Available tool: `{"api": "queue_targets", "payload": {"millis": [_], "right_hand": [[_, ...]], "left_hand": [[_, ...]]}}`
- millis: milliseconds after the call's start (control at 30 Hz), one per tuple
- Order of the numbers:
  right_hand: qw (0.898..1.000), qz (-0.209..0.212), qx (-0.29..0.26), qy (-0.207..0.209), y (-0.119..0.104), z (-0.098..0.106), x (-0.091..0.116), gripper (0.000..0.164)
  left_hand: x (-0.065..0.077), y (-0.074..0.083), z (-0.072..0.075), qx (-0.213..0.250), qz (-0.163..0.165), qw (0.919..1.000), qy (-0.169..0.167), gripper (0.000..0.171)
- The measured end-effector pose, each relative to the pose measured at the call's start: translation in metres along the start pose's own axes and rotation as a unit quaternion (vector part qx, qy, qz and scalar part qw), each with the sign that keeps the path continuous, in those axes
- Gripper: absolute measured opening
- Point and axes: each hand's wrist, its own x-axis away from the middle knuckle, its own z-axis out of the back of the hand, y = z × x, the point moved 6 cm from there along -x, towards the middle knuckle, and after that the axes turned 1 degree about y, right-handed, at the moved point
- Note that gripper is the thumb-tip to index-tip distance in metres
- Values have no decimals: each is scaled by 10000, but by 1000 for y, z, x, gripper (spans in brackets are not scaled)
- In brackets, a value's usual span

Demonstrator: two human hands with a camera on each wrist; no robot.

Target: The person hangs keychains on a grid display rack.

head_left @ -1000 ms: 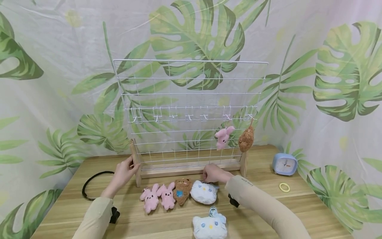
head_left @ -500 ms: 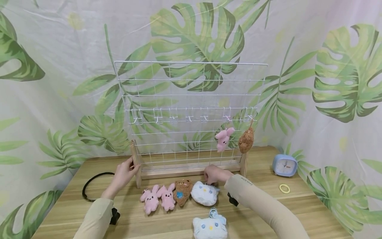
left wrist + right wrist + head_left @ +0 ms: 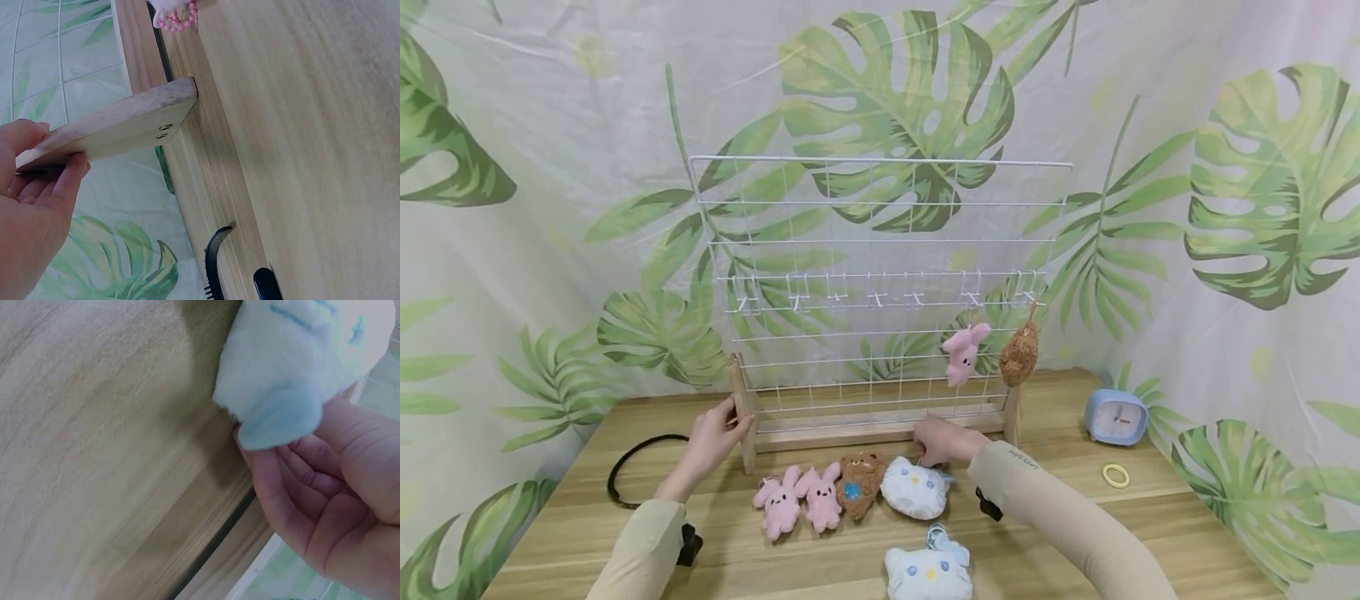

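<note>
My left hand (image 3: 711, 439) grips the wooden side post (image 3: 119, 122) of a white wire grid rack (image 3: 880, 242), thumb on one face and fingers on the other. At the foot of the rack my right hand (image 3: 942, 439) holds the upper right edge of a white plush cat charm (image 3: 914, 490). Its curled fingers (image 3: 275, 494) are partly hidden behind the charm's pale blue bow. To the left lie a brown plush bear (image 3: 860, 490) and two pink plush rabbits (image 3: 822, 497). A second white plush cat (image 3: 928, 573) lies nearer the front edge.
White hooks (image 3: 877, 300) line the grid. A pink rabbit (image 3: 965, 354) and a brown plush (image 3: 1018, 354) hang from the rightmost ones. A blue clock (image 3: 1116, 417) and yellow ring (image 3: 1116, 476) stand at the right; a black headband (image 3: 617, 467) lies at the left.
</note>
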Motion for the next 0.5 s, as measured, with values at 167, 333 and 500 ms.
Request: {"api": "queue_targets", "payload": {"millis": [167,333,500], "right_hand": [[9997,-4,-97,215,6,5,2,34],[9993,-50,-247,287,11,7,5,30],[9995,121,-110,269,14,4,7,22]], "left_hand": [[0,1,1,34,51,10000,18,38],[-1,1,1,-10,38,10000,43,36],[-1,0,0,-22,0,10000,67,36]]}}
